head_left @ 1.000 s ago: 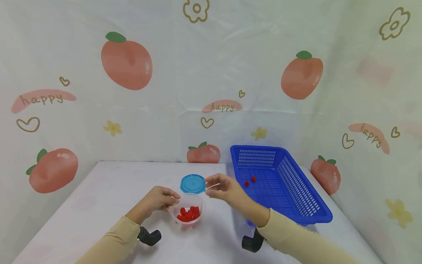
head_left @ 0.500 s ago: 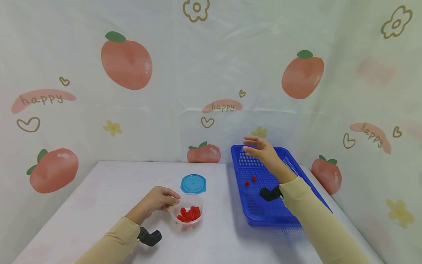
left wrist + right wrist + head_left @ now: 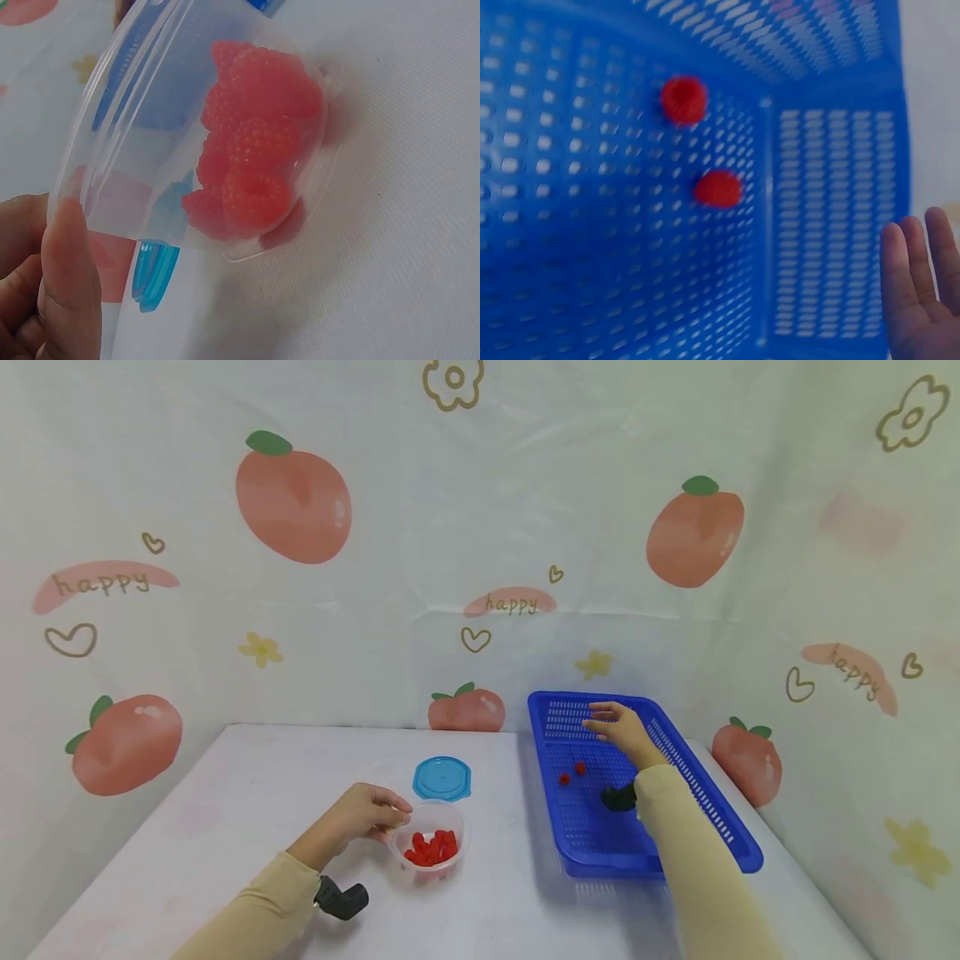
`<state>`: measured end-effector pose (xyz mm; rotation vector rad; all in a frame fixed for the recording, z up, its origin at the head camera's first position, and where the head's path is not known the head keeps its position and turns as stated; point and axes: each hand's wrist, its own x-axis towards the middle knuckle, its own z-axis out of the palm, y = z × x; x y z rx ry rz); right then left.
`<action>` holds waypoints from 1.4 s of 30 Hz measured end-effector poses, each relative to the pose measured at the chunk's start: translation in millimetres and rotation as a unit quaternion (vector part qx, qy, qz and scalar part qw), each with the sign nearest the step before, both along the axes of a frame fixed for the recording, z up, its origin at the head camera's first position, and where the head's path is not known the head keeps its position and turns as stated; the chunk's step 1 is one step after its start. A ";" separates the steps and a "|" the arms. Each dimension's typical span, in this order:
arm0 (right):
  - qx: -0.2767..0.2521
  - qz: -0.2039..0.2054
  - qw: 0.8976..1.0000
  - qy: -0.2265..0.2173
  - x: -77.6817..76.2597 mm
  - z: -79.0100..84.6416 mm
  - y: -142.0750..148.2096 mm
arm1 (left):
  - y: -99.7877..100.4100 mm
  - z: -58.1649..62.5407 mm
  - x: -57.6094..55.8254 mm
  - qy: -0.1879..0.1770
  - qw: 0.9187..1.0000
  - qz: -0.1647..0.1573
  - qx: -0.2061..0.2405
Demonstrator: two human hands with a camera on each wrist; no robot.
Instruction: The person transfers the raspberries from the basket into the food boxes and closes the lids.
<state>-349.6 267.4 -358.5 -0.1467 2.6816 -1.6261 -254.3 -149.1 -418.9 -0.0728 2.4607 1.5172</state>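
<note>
My left hand (image 3: 363, 814) pinches the rim of a round clear plastic tub (image 3: 161, 127), thumb on its outside. In the tub lies a pile of red raspberries (image 3: 431, 850), pressed against its near wall in the left wrist view. My right hand (image 3: 622, 728) is over the far part of a blue slotted basket (image 3: 573, 864), holding nothing. Its fingers (image 3: 901, 274) are extended in the right wrist view. Two raspberries lie on the basket floor: one with its hollow end showing (image 3: 684, 100), the other on its side (image 3: 720, 189).
A blue lid (image 3: 442, 778) lies flat on the white table (image 3: 262, 802) just behind the tub. The basket's raised walls stand along the right side of the table. A fruit-print curtain (image 3: 390, 527) hangs behind.
My right hand has swung from beside the lid, near the tub, up and right to the basket, then lowered slightly over it. My left hand keeps its hold on the tub.
</note>
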 end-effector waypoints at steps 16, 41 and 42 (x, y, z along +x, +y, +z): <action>0.078 0.046 0.992 -0.086 -1.5 -29.7 -2.3 | -0.4 -0.6 -1.1 0.003 1.000 0.003 0.006; 0.172 0.043 0.969 -0.172 4.1 -38.5 -7.0 | -2.0 -3.3 -2.1 0.000 1.000 -0.003 0.020; 0.172 0.046 0.968 -0.174 4.2 -38.8 -6.8 | -2.0 -3.4 -2.2 0.000 1.000 -0.003 0.021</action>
